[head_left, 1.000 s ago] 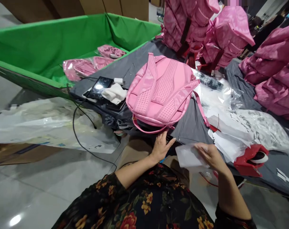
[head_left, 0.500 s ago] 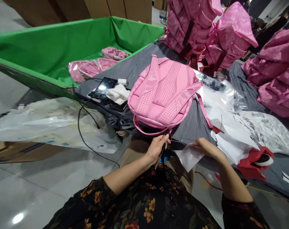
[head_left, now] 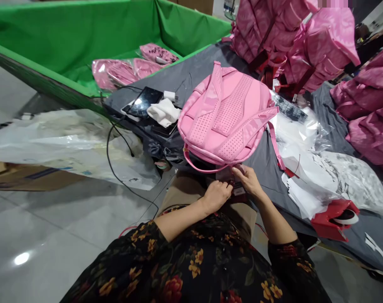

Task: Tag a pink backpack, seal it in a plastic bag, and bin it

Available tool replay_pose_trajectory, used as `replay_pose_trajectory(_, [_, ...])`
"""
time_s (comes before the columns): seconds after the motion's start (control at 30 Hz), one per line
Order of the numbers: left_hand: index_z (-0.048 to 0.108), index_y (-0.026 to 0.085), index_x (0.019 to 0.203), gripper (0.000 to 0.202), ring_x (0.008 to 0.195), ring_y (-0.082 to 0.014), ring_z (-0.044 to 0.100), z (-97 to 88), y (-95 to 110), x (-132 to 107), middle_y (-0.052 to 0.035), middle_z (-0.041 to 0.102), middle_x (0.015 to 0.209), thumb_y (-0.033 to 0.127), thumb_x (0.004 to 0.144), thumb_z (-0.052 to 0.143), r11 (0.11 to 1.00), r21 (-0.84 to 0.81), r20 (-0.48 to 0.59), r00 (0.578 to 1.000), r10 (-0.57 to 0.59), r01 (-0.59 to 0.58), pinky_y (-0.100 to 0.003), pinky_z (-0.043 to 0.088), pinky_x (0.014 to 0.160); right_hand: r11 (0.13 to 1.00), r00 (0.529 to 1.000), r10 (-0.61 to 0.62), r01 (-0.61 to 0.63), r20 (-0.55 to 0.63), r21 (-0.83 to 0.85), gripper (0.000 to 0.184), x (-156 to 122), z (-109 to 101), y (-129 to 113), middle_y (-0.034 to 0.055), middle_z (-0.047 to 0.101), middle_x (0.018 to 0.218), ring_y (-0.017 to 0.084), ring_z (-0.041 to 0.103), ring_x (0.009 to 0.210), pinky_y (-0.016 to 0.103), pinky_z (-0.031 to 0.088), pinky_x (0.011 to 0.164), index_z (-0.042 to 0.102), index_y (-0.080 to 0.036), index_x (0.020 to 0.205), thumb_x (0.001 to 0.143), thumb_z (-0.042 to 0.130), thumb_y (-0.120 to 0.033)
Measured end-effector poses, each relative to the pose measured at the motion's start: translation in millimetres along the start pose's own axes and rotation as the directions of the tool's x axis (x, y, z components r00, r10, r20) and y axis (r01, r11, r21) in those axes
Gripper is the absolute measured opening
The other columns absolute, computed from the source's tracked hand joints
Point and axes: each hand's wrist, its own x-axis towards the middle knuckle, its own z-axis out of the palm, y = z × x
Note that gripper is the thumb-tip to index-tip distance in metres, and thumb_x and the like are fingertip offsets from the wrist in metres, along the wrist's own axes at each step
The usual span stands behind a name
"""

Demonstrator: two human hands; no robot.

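Note:
A pink backpack (head_left: 232, 109) lies on the grey-covered table, its perforated back panel and straps upward and its handle loop toward me. Just below its near edge, both hands work close together. My left hand (head_left: 217, 195) is closed on a dark hang tag (head_left: 238, 190), which has a pale label patch. My right hand (head_left: 250, 181) pinches a thin, see-through plastic piece (head_left: 224, 173) around the tag, by the bag's edge. The fingertips partly hide the tag and the plastic.
Left of the backpack lie a white cloth (head_left: 164, 112), a tablet (head_left: 144, 102) and a black cable (head_left: 108, 145). A green bin (head_left: 68, 42) holds wrapped pink items. White sheets (head_left: 305, 176) and a red dispenser (head_left: 335, 219) lie right. More pink backpacks (head_left: 273, 38) stand behind.
My right hand has moved left with the translucent plastic piece, from beside the table edge to the tag at my left hand. The view has shifted slightly; the backpack stays on the table.

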Motion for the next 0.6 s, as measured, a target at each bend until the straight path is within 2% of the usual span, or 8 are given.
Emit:
replay_pose_trajectory(0.1, [0.069,0.017,0.093,0.010,0.089,-0.0220,0.066,1.4,-3,-11,-0.0083,0.066,0.091,0.027,0.093,0.069,0.984,-0.179,-0.175,0.984,-0.027,-0.005,-0.035,0.051,0.085,0.998,0.999,-0.014,0.011,-0.049,-0.058,0.050,-2,7,-1,-0.0018,0.047,0.065,0.013,0.040,0.064,0.025,0.036,0.060,0.050,-0.021,0.071,0.084,0.058,-0.068])
replay_pose_trajectory(0.13, [0.068,0.018,0.092,0.013,0.092,-0.0211,0.065,1.0,-5,-15,-0.0078,0.067,0.094,0.031,0.094,0.068,0.951,-0.306,-0.254,0.959,-0.125,0.043,-0.035,0.051,0.087,0.998,0.999,-0.017,0.014,-0.049,-0.059,0.048,-1,7,-1,-0.0019,0.046,0.065,0.013,0.041,0.064,0.025,0.036,0.060,0.050,-0.021,0.071,0.084,0.057,-0.066])
replay_pose_trajectory(0.2, [0.067,0.019,0.092,0.020,0.092,-0.0187,0.065,-0.7,-10,-19,-0.0060,0.068,0.096,0.039,0.093,0.068,0.770,-0.620,-0.320,0.848,-0.423,0.150,-0.033,0.052,0.089,0.999,1.000,-0.018,0.017,-0.021,-0.036,0.047,2,6,0,-0.0021,0.045,0.063,0.013,0.040,0.063,0.025,0.037,0.061,0.048,-0.021,0.070,0.084,0.056,-0.066])
replay_pose_trajectory(0.27, [0.068,0.018,0.097,0.029,0.095,-0.0179,0.067,-3.6,-13,-17,-0.0059,0.072,0.100,0.045,0.087,0.074,0.434,-0.890,-0.199,0.733,-0.650,0.143,-0.034,0.052,0.094,1.000,1.000,-0.013,0.013,0.019,-0.001,0.049,5,3,0,-0.0023,0.045,0.062,0.012,0.039,0.061,0.025,0.037,0.060,0.048,-0.021,0.069,0.083,0.057,-0.067])
replay_pose_trajectory(0.3, [0.069,0.017,0.100,0.036,0.099,-0.0186,0.068,-5.4,-12,-13,-0.0070,0.074,0.103,0.046,0.082,0.078,0.243,-0.965,-0.103,0.714,-0.692,0.097,-0.035,0.052,0.097,1.000,0.999,-0.010,0.010,0.035,0.012,0.049,6,1,0,-0.0024,0.045,0.062,0.012,0.039,0.061,0.025,0.037,0.059,0.049,-0.021,0.069,0.082,0.058,-0.068])
replay_pose_trajectory(0.4, [0.074,0.013,0.099,0.044,0.104,-0.0224,0.071,-11.1,-5,7,-0.0108,0.078,0.107,0.038,0.067,0.089,-0.235,-0.972,0.145,0.770,-0.621,-0.007,-0.038,0.054,0.101,0.999,0.997,-0.003,0.001,0.072,0.034,0.050,8,-3,-1,-0.0020,0.048,0.063,0.012,0.041,0.061,0.025,0.037,0.060,0.051,-0.020,0.069,0.083,0.061,-0.067])
replay_pose_trajectory(0.5, [0.076,0.012,0.087,0.030,0.089,-0.0225,0.075,-12.7,4,25,-0.0105,0.079,0.093,0.021,0.063,0.090,-0.469,-0.883,0.314,0.767,-0.560,0.019,-0.039,0.059,0.092,0.996,0.987,0.022,-0.035,0.158,0.078,0.052,7,-7,-2,-0.0011,0.054,0.064,0.012,0.045,0.060,0.025,0.039,0.060,0.055,-0.019,0.071,0.084,0.063,-0.069])
replay_pose_trajectory(0.6, [0.073,0.013,0.076,0.017,0.071,-0.0189,0.073,-6.3,7,32,-0.0062,0.077,0.077,0.009,0.064,0.083,-0.525,-0.851,0.411,0.638,-0.651,0.012,-0.036,0.062,0.079,0.997,0.968,0.020,-0.039,0.250,0.071,0.055,7,-17,-1,0.0000,0.058,0.066,0.013,0.048,0.061,0.025,0.040,0.060,0.060,-0.017,0.075,0.086,0.061,-0.072])
